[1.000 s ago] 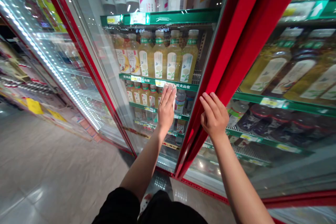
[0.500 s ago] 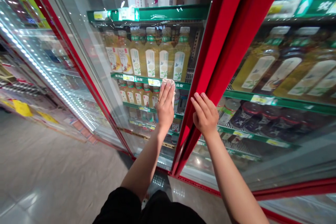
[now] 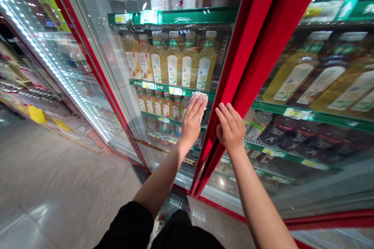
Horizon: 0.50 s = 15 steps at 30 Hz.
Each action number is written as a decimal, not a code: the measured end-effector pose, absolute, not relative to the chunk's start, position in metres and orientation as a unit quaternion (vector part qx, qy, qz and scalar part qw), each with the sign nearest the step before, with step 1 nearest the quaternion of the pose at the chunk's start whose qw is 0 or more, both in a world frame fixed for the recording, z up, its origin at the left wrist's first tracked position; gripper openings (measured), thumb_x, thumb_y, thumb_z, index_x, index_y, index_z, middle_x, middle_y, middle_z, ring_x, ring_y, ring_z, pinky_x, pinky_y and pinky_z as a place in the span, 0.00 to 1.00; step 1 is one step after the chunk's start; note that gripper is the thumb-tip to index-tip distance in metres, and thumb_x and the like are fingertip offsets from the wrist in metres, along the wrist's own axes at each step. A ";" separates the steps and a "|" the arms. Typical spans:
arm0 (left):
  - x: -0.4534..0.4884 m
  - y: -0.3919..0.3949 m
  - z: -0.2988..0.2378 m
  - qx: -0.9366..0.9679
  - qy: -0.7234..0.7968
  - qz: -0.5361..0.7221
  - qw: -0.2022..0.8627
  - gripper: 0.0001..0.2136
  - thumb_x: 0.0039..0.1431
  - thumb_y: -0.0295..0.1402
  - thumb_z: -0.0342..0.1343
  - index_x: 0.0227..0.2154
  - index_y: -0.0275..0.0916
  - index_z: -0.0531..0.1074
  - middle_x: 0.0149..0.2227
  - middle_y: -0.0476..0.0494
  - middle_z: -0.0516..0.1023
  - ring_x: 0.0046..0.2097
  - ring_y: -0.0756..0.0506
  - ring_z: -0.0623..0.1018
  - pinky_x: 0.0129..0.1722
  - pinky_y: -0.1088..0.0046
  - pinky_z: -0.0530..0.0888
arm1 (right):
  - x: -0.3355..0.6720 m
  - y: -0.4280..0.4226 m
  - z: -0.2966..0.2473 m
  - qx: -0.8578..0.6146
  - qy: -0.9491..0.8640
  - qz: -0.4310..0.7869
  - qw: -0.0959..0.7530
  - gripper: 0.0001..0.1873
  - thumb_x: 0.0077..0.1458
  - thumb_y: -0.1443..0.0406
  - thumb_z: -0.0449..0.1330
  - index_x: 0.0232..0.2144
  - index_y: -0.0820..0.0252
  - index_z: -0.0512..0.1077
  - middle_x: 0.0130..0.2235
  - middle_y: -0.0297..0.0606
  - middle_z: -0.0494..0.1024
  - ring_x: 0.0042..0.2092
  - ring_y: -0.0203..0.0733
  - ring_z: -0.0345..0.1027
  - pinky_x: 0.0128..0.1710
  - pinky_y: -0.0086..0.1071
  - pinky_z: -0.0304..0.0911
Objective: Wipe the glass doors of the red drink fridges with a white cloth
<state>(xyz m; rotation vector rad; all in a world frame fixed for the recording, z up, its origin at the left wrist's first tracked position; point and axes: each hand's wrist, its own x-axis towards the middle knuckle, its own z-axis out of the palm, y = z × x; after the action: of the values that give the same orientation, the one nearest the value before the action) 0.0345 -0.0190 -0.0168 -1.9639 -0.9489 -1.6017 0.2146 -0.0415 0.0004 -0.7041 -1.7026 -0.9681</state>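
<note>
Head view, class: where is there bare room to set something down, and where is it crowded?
Bare: grey floor between the red-framed cooler and the black left sleeve. Crowded: bottle rows inside, and the cooler's upright frame, where the right hand sits near the left hand and its cloth.

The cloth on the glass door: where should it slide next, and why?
Perhaps slide the cloth a little left across the glass: the left hand holds it flat there, close to the red frame, so more of the pane lies to its left.
</note>
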 end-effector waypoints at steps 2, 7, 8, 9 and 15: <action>0.044 -0.019 -0.015 -0.711 -0.348 -0.573 0.213 0.32 0.78 0.25 0.38 0.79 0.55 0.45 0.76 0.52 0.65 0.79 0.46 0.57 0.78 0.53 0.66 | 0.215 -0.041 -0.001 -0.288 -0.709 -0.392 0.511 0.30 0.73 0.71 0.50 0.73 0.56 0.66 0.65 0.45 0.81 0.71 0.48 0.70 0.68 0.45 0.72; 0.035 -0.028 -0.037 -0.754 -0.307 -0.537 0.221 0.34 0.77 0.21 0.41 0.80 0.51 0.44 0.75 0.51 0.68 0.79 0.49 0.57 0.78 0.63 0.66 | 0.215 -0.043 0.002 -0.273 -0.709 -0.395 0.516 0.31 0.73 0.72 0.50 0.74 0.57 0.64 0.65 0.46 0.81 0.71 0.48 0.70 0.67 0.45 0.73; 0.030 -0.030 -0.041 -0.757 -0.309 -0.533 0.218 0.34 0.76 0.20 0.41 0.79 0.50 0.46 0.75 0.51 0.68 0.79 0.49 0.58 0.78 0.64 0.66 | 0.215 -0.043 0.002 -0.271 -0.709 -0.397 0.516 0.32 0.72 0.73 0.50 0.75 0.58 0.63 0.65 0.47 0.81 0.71 0.48 0.69 0.67 0.45 0.73; 0.025 -0.031 -0.044 -0.755 -0.315 -0.534 0.215 0.34 0.76 0.20 0.41 0.79 0.50 0.48 0.75 0.50 0.68 0.79 0.49 0.59 0.78 0.64 0.66 | 0.215 -0.043 0.003 -0.268 -0.709 -0.398 0.517 0.33 0.72 0.73 0.50 0.75 0.58 0.61 0.65 0.47 0.81 0.72 0.48 0.69 0.67 0.45 0.73; 0.036 -0.020 -0.021 -0.701 -0.337 -0.593 0.209 0.32 0.78 0.24 0.42 0.79 0.54 0.48 0.75 0.49 0.67 0.79 0.46 0.58 0.77 0.55 0.68 | 0.213 -0.039 -0.002 -0.266 -0.704 -0.376 0.540 0.30 0.71 0.72 0.51 0.72 0.54 0.67 0.65 0.43 0.81 0.72 0.47 0.69 0.68 0.45 0.71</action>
<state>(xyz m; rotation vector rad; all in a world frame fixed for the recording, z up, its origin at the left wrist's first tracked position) 0.0356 -0.0195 -0.0213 -1.9495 -0.9389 -1.6496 0.2131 -0.0389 -0.0024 -0.6328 -1.6728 -0.8944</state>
